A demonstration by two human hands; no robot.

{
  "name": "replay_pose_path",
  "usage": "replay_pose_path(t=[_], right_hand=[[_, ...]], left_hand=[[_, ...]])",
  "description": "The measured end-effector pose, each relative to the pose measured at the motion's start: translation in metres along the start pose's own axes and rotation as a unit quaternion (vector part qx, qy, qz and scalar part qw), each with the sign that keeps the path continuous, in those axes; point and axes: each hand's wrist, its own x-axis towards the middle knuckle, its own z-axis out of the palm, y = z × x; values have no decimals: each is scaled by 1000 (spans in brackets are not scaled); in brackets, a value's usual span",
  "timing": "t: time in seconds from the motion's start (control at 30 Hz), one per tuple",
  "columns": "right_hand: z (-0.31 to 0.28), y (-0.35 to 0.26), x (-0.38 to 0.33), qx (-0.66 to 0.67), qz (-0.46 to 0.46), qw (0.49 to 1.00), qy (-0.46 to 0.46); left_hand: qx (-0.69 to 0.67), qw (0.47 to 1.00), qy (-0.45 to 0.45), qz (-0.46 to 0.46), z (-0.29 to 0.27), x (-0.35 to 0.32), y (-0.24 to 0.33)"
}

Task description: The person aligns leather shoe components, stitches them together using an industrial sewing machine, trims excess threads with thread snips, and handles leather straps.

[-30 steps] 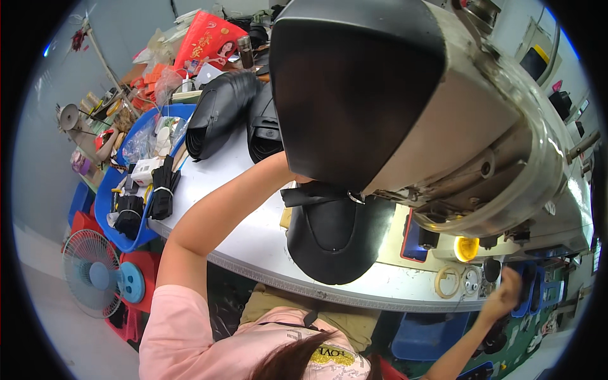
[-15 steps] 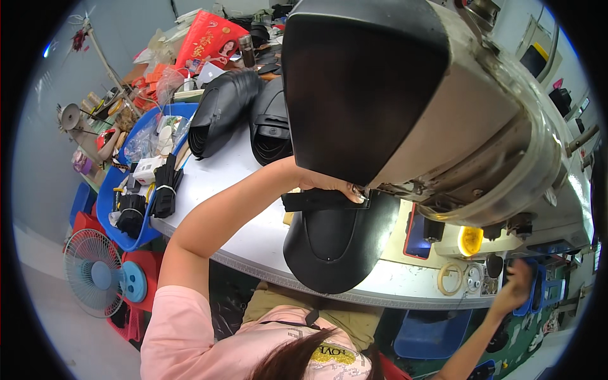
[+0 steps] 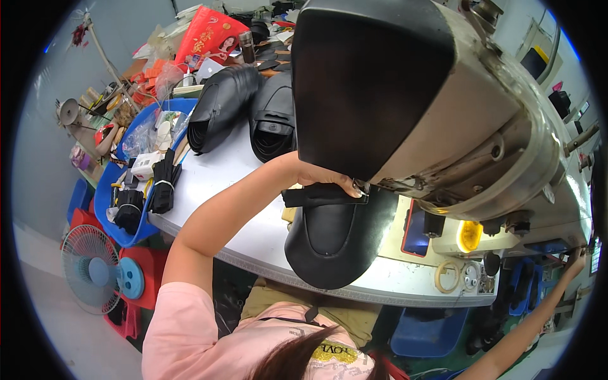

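Observation:
My left hand is by the needle area of a sewing machine. Its thumb presses on a black strap that lies across a black shoe upper; the machine head hides most of its fingers. The upper rests on the white table, its rounded end toward me. Stretched out to the far right, my right hand is up at the right end of the machine. It is small there, and its fingers cannot be made out.
Stacked black uppers stand at the back left. A blue basket holds bundled black straps. Under the machine arm lie a phone and a glowing yellow lamp; a tape roll is nearer the edge. A fan stands left.
My right hand has moved outward and up, from beside the table's right end to the machine's far right end. My left hand stays on the strap. The view has shifted slightly.

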Motion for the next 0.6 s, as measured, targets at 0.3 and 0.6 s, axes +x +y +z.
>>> replay_pose_path(t=[0.3, 0.6], right_hand=[[-2, -228, -179, 213, -27, 931, 296], [32, -407, -359, 450, -128, 852, -237]], left_hand=[[65, 997, 36, -17, -12, 18, -18], [-108, 981, 155, 48, 37, -41, -36]])
